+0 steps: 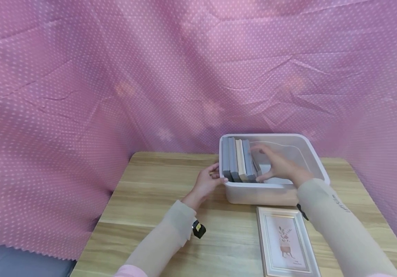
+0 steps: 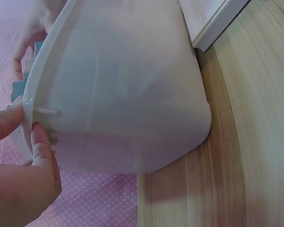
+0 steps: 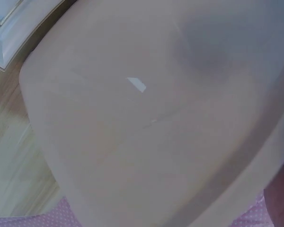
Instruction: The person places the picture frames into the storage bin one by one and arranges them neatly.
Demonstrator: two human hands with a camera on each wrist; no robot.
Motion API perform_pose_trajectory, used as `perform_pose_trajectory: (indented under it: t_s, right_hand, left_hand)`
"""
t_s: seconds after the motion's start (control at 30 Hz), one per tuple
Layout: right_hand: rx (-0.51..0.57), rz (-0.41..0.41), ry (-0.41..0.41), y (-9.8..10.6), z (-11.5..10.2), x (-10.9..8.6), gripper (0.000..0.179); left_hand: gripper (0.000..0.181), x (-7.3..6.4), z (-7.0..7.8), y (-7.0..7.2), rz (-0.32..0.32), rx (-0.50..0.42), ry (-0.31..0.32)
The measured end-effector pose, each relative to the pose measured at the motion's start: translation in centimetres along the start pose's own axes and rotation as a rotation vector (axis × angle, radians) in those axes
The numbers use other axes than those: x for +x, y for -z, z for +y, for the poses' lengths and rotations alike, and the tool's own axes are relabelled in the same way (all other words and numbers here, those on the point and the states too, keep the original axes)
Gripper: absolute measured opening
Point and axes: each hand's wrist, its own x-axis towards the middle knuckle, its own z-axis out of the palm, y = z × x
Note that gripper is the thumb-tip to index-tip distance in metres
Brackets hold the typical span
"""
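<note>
A white plastic storage bin point(image 1: 261, 194) stands at the back of the table. Several flat grey and cream picture frames point(image 1: 239, 159) are on edge, side by side, at its left end. My left hand point(image 1: 208, 182) pinches the bin's left rim; in the left wrist view the thumb and fingers point(image 2: 41, 144) lie on either side of that rim. Inside the bin, my right hand point(image 1: 276, 165) curves its thumb and fingers round the two ends of the rightmost frame point(image 1: 256, 166), which leans slightly. In the right wrist view the bin wall hides most of this hand.
A white and gold picture frame point(image 1: 285, 242) with a plant print lies face up on the wooden table point(image 1: 143, 215), in front of the bin. Pink dotted cloth point(image 1: 170, 77) hangs behind and at both sides. Bin space continues right of the hand.
</note>
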Motion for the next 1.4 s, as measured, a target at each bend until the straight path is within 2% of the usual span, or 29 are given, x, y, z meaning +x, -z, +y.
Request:
perform_pose_trajectory:
  t_s: [0.27,0.37,0.6,0.8,1.07,1.4]
  right_hand:
    - [-0.057,0.062,-0.119,1.6,-1.4,-1.6,0.088]
    - [-0.076,0.096,-0.132,2.1,-1.9,-2.2,0.079]
    - [-0.183,0.219,-0.134,2.9,-2.4,-3.9,0.061]
    - [-0.275,0.322,-0.233,3.4,-3.6,-5.5,0.057]
    - [-0.295,0.467,-0.226,2.5,-4.1,-7.4,0.054]
    - [-0.379,0.578,-0.308,0.7,-5.3,-10.2,0.058]
  left_hand:
    - [0.068,-0.2,0.2,0.0,-0.001,-0.008,0.011]
    - [0.069,-0.2,0.2,0.0,-0.006,-0.014,0.012]
    - [0.068,-0.2,0.0,0.1,-0.029,-0.029,0.003]
    - [0.066,-0.4,0.1,0.1,-0.020,-0.029,0.005]
    - [0.066,-0.6,0.2,0.0,-0.012,-0.016,-0.006]
    - [0.066,-0.6,0.2,0.1,-0.020,-0.008,-0.004]
